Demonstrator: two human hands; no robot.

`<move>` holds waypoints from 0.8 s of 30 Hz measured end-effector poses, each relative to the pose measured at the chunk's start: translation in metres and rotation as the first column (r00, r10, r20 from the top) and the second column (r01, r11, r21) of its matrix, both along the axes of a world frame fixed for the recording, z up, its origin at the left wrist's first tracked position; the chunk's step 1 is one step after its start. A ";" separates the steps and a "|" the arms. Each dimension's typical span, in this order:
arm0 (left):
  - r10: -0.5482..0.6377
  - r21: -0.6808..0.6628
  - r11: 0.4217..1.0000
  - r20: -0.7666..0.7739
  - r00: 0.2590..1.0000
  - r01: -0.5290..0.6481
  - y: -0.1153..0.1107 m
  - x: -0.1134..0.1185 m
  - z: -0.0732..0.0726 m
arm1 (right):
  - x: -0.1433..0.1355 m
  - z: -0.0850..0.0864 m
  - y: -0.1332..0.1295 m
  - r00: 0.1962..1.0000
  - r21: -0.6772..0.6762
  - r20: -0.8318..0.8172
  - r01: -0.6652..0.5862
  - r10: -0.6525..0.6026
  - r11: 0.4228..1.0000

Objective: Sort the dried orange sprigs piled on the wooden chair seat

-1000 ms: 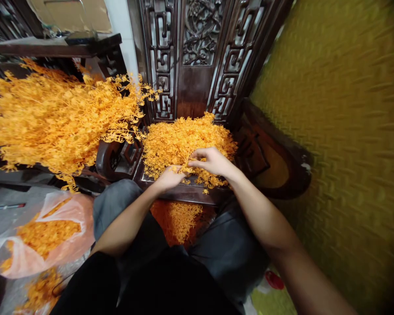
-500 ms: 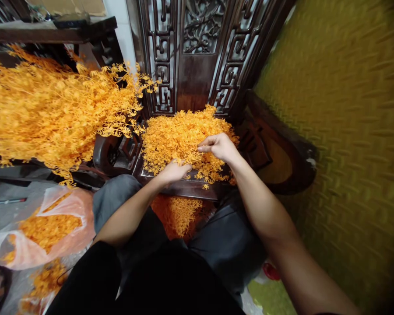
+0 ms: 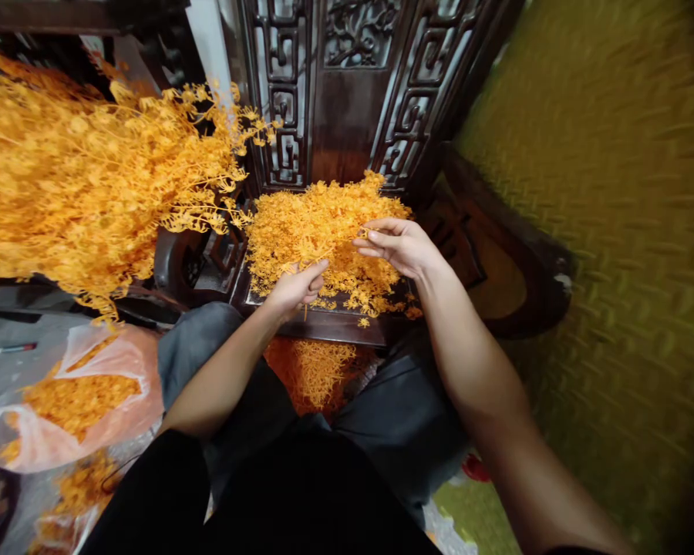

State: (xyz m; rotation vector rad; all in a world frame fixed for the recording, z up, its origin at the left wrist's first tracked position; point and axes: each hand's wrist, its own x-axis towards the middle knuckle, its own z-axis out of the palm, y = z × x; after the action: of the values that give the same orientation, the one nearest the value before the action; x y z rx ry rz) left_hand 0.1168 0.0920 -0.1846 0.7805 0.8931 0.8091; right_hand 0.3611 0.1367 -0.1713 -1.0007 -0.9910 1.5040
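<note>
A heap of orange-yellow artificial flower sprigs [image 3: 324, 220] covers the seat of a dark carved wooden chair [image 3: 347, 331] in front of my knees. At the heap's near left side, my left hand [image 3: 296, 291] is closed on a thin flower stem, thumb laid along the top. My right hand [image 3: 399, 245] hovers over the heap's right part, thumb and fingertips pinched on a small orange flower piece. Both hands are apart. Blossoms near my left fingers blend with the heap, so the held sprig's full extent is unclear.
A large bunch of orange flower stems [image 3: 92, 177] lies at the left. Below it, a translucent plastic bag [image 3: 144, 385] holds more orange pieces. Between my legs is another orange bundle [image 3: 318, 370]. A yellow-green textured surface [image 3: 624, 193] stands at the right.
My right hand has shifted slightly right and its fingers have turned. My left hand has moved a little left, its thumb now uppermost. The view has tilted slightly.
</note>
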 end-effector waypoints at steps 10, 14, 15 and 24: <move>0.011 0.099 0.995 -0.046 0.999 -0.006 -0.003 -0.004 -0.011 | -0.026 -0.004 -0.015 0.979 0.022 0.054 -0.199 0.198 0.980; -0.007 0.095 0.995 -0.034 0.999 0.010 -0.005 -0.003 -0.011 | -0.023 -0.003 -0.016 0.975 0.003 0.061 -0.212 0.212 0.977; -0.002 0.092 0.996 -0.032 0.999 0.005 -0.005 -0.003 -0.011 | -0.022 -0.002 -0.017 0.975 -0.001 0.070 -0.213 0.213 0.977; 0.119 0.093 0.989 -0.017 0.993 -0.117 -0.004 -0.002 -0.005 | -0.031 0.008 -0.028 0.936 -0.004 0.187 -0.303 0.298 0.953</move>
State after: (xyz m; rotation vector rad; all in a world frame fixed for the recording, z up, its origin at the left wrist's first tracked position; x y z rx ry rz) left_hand 0.1145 0.0884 -0.1892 0.8243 0.9336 0.9526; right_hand 0.3305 0.1086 -0.1637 -1.0198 -1.3423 1.6629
